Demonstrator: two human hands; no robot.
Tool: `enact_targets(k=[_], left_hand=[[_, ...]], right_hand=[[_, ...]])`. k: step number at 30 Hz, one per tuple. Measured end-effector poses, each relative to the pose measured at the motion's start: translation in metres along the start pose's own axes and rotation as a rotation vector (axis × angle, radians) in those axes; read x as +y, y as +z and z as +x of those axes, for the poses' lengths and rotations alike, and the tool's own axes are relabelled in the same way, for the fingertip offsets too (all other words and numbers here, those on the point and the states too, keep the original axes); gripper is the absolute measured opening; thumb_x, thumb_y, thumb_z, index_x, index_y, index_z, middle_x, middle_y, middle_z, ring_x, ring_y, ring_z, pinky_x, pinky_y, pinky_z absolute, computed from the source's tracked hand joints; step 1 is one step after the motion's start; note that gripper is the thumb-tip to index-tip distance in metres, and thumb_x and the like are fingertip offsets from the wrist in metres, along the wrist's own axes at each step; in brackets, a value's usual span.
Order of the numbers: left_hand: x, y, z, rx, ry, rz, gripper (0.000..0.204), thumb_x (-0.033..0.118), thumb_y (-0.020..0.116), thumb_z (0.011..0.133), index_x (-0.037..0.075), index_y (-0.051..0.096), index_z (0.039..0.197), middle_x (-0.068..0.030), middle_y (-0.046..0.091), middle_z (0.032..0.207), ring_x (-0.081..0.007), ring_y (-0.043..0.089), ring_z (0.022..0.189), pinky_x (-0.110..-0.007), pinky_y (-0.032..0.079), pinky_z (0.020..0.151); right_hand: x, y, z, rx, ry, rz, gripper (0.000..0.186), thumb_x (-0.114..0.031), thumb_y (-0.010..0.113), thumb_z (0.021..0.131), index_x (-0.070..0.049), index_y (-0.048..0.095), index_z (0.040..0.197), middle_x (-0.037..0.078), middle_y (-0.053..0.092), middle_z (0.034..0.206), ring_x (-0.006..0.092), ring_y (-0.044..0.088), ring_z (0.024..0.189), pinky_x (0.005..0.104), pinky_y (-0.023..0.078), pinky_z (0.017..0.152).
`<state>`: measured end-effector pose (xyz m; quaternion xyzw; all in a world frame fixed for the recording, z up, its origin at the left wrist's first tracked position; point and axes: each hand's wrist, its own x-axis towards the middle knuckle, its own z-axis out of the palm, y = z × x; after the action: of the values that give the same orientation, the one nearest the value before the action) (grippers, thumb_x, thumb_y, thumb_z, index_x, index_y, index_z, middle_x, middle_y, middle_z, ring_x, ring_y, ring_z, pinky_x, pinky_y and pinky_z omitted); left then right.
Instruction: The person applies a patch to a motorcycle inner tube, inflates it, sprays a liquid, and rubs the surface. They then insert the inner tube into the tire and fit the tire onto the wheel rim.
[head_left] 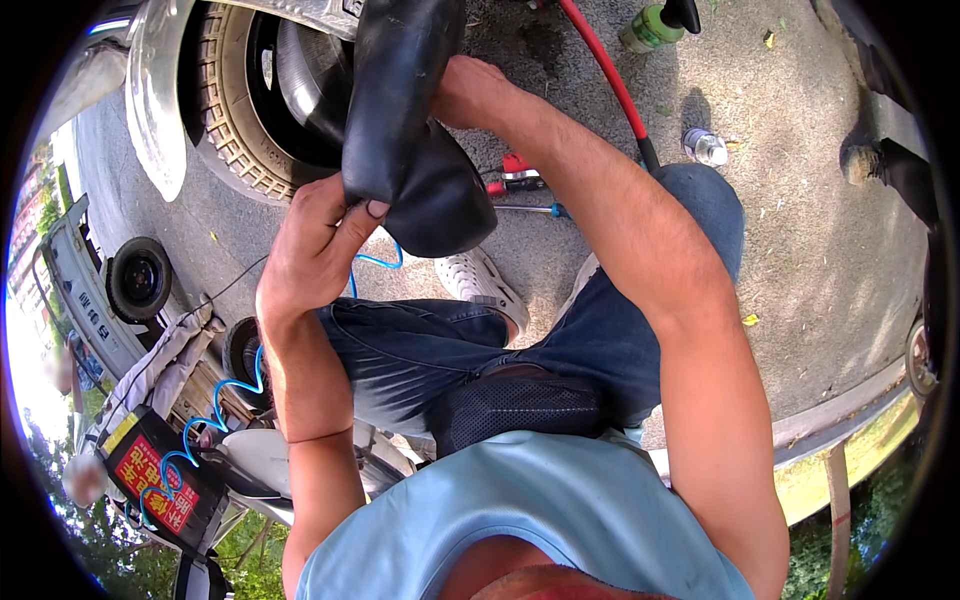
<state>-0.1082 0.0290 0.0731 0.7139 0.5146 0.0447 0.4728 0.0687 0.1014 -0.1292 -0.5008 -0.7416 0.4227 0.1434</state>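
Observation:
A black rubber inner tube (425, 200), partly swollen and folded, hangs out of a worn tyre (228, 110) at the upper left. Against the tube's left side, my left hand (315, 235) is closed, with the thumb pressing the rubber near the fold. My right hand (472, 92) curls against the tube's right side farther up; its fingertips are hidden behind the rubber. More of the tube shows inside the tyre's opening. Below the fold, a blue hose (380, 262) runs close to my left hand.
Red-handled tools (515, 170) and a blue-tipped screwdriver (530, 209) lie on the pavement. A red bar (610, 75) slants down toward my right knee. Beyond are a clear bottle (705, 147) and a green bottle (652, 30). At left stands a cart with a spare wheel (139, 279).

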Motion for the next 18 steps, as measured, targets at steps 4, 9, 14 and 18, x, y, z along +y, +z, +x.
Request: enact_targets(k=[4, 9, 14, 18], left_hand=[[-0.044, 0.013, 0.017, -0.159, 0.139, -0.624, 0.064, 0.045, 0.046, 0.108, -0.011, 0.055, 0.139, -0.0215, 0.067, 0.126, -0.0265, 0.07, 0.102, -0.038, 0.055, 0.093], [-0.065, 0.061, 0.063, 0.358, -0.333, -0.336, 0.054, 0.006, 0.05, 0.104, 0.002, 0.035, 0.156, -0.0197, 0.059, 0.141, -0.0222, 0.074, 0.078, -0.032, 0.06, 0.067], [-0.071, 0.078, 0.079, 0.305, -0.278, 0.512, 0.075, 0.006, 0.058, 0.088, 0.004, 0.029, 0.157, -0.0304, 0.059, 0.135, -0.0505, 0.066, 0.109, -0.055, 0.055, 0.092], [-0.075, 0.068, 0.089, 0.266, -0.387, 0.484, 0.068, 0.009, 0.059, 0.089, 0.002, 0.035, 0.152, -0.0307, 0.062, 0.13, -0.0512, 0.066, 0.107, -0.056, 0.054, 0.091]], right_hand=[[0.015, 0.021, 0.006, 0.008, -0.089, 0.216, 0.034, -0.037, 0.068, 0.096, -0.02, 0.073, 0.125, 0.013, 0.075, 0.113, 0.0314, 0.07, 0.111, 0.0443, 0.054, 0.098], [0.017, 0.011, -0.002, -0.016, -0.109, 0.312, 0.034, -0.027, 0.074, 0.093, -0.014, 0.073, 0.124, 0.015, 0.075, 0.114, 0.0323, 0.071, 0.109, 0.0404, 0.053, 0.097], [0.017, 0.015, -0.003, 0.046, -0.15, 0.304, 0.034, -0.024, 0.074, 0.092, -0.014, 0.073, 0.124, 0.016, 0.075, 0.113, 0.034, 0.071, 0.109, 0.042, 0.054, 0.095], [0.008, 0.012, -0.008, 0.063, -0.158, 0.236, 0.034, -0.023, 0.074, 0.091, -0.015, 0.073, 0.124, 0.016, 0.074, 0.111, 0.0359, 0.071, 0.105, 0.0433, 0.055, 0.092]])
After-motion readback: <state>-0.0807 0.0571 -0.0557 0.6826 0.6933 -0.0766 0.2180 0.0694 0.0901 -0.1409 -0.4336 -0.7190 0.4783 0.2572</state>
